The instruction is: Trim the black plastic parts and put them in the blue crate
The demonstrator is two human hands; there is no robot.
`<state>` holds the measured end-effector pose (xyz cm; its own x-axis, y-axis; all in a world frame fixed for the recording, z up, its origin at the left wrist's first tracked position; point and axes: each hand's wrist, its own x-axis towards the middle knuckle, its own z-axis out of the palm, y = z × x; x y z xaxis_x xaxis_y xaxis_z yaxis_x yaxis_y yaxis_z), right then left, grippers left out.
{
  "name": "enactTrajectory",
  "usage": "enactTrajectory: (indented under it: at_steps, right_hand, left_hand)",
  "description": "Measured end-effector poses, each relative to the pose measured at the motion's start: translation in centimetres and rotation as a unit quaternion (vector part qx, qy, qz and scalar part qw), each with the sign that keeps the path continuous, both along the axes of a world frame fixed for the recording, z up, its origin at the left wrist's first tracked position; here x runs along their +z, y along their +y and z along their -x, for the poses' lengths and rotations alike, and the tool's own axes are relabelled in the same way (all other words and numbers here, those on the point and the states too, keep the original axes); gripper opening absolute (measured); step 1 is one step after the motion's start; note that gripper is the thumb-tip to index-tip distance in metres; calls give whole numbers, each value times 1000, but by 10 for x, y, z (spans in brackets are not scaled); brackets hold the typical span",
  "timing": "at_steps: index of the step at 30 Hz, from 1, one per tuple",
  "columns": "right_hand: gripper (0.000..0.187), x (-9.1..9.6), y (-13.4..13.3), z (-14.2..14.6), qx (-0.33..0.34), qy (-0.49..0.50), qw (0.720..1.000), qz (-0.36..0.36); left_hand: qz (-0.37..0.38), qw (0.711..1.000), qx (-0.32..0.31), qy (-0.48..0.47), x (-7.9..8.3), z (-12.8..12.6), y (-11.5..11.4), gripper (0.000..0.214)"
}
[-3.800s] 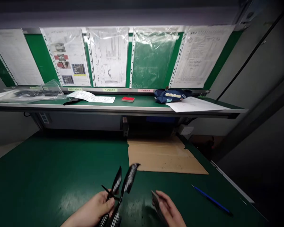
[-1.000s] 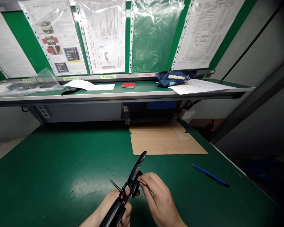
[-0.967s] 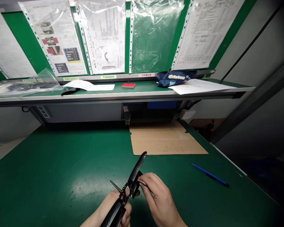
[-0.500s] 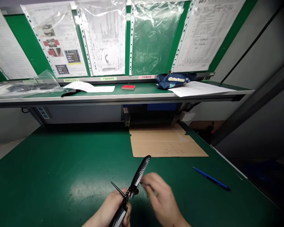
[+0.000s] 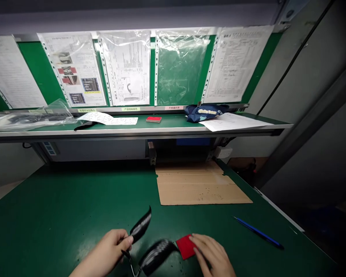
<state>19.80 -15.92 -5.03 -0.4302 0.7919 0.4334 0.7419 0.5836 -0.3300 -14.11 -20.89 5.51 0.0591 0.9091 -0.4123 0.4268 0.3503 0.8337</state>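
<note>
Gripping a black glasses frame [image 5: 140,227] near its hinge, the left hand [image 5: 105,250] clamps it just beside a red pad [image 5: 185,246], which the right hand [image 5: 212,254] touches, its grip unclear.

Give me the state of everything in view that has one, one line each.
Left hand: gripping the glasses.
Right hand: open, fingers on the red card.
Glasses: black, arms spread apart, blurred.
Red card: on the green mat, touching the right hand.
Blue pen: lying on the mat, untouched.
Cardboard sheet: flat on the mat.
</note>
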Motion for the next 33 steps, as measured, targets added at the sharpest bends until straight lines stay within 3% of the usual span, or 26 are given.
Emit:
enactTrajectory:
  at_steps: [2, 3, 5, 7, 11, 14, 17, 20, 22, 25, 27, 30, 32, 33]
  right_hand:
    - [29, 35, -2, 14, 3, 42, 999, 5]
    - [30, 54, -3, 25, 42, 35, 998, 2]
    - [42, 86, -4, 50, 143, -45, 988, 26]
    - [46, 101, -3, 74, 180, -134, 970, 89]
    - [24, 88, 0, 97, 142, -187, 962, 139]
    - [19, 75, 1, 96, 145, -172, 964, 143]
    - [6, 69, 3, 96, 155, -164, 962, 154]
    - [23, 67, 11, 102, 186, -195, 952, 148]
    - [26, 69, 17, 107, 220, -219, 941, 137]
    - [23, 84, 25, 107, 255, -232, 930, 125]
    - [21, 98, 31, 99, 240, -218, 939, 111]
    - [21, 108, 37, 85, 105, -88, 984, 115]
    - [18, 97, 37, 83, 21, 1, 990, 138]
    - [20, 86, 35, 85, 13, 14, 988, 150]
  left_hand:
    - [-14, 995, -58, 85, -4, -11, 1, 40]
    - [-31, 990, -82, 112, -2, -17, 2, 38]
    - [-70, 982, -124, 125, 7, -32, 6, 36]
    - [-106, 975, -166, 104, 15, -44, 10, 35]
    - [-125, 973, -184, 64, 10, -56, 13, 30]
    - [-58, 982, -172, -51, -1, -59, 10, 38]
    - [-6, 970, -181, -160, -6, -56, 9, 48]
    - [-117, 975, -188, -23, -4, -50, 13, 48]
    - [-206, 955, -206, 62, -2, -45, 17, 49]
    - [-261, 935, -228, 70, 2, -37, 23, 45]
    - [-264, 943, -193, 66, 2, -29, 24, 37]
    - [-202, 978, -53, 21, -13, -15, 23, 34]
    - [-145, 986, 53, -61, -36, -9, 20, 36]
    - [-123, 981, 95, -115, -49, -9, 18, 39]
